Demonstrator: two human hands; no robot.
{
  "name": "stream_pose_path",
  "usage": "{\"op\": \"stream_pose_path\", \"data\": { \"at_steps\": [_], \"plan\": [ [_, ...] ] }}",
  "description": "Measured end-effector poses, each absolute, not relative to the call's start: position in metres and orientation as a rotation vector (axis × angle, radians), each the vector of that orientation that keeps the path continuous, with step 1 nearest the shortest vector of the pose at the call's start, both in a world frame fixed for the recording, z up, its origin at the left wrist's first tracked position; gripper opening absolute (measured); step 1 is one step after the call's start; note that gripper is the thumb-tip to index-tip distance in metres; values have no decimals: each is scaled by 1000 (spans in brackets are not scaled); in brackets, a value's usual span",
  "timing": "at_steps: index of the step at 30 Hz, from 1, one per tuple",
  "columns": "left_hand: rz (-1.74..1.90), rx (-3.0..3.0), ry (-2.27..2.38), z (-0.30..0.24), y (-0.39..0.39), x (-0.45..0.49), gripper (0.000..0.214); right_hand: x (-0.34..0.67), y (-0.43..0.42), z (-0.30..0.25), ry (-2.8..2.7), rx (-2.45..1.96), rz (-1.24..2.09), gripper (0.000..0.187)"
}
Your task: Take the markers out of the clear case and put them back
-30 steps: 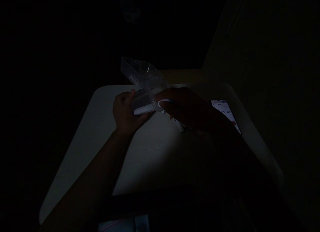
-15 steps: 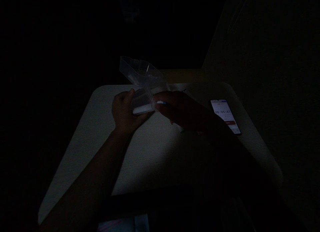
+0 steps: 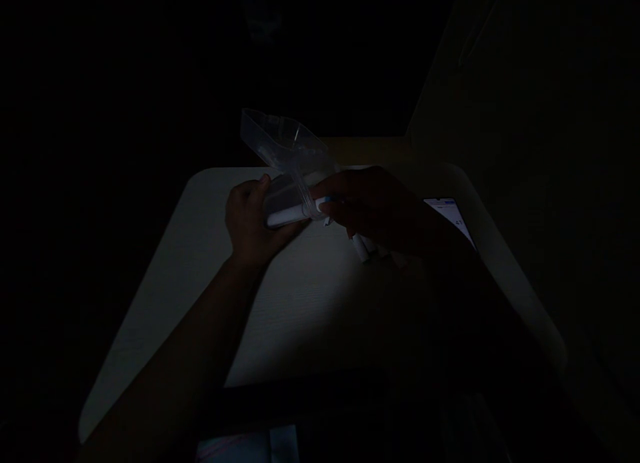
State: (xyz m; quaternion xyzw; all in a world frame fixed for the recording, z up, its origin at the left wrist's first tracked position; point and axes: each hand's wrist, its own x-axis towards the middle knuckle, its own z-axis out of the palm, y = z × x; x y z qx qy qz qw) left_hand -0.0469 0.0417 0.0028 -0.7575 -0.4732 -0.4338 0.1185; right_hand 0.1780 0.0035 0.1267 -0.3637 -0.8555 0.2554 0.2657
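My left hand [image 3: 246,216] is closed around the closed end of a clear plastic box [image 3: 281,191], thumb on top and fingers beneath. Its hinged lid [image 3: 270,140] stands open, tilted up and away. Along the bottom of the box lies a white marker-like stick [image 3: 287,215]. At the box's mouth, my right hand [image 3: 375,206] pinches a white marker [image 3: 321,202] with a blue part near the fingertips. Whether its tip is inside the box is hard to tell. Several white sticks, probably markers [image 3: 360,248], lie below my right hand, partly hidden by it.
A lit phone [image 3: 453,216] rests on the right of the pale table [image 3: 180,263], partly covered by my right forearm. Some light-blue printed material [image 3: 250,448] shows at the bottom edge. The surroundings are very dark.
My right hand has risen slightly, with the marker at the box's mouth. More of the loose white sticks shows, and my forearm covers more of the phone. The left hand stays nearly still.
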Motion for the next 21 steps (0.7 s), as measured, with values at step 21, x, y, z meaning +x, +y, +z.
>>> {"op": "stream_pose_path", "data": {
  "at_steps": [21],
  "plan": [
    [-1312,-2189,-1443,0,44,-47,96,173,4,124,-2393,-913,704,31]
  ]
}}
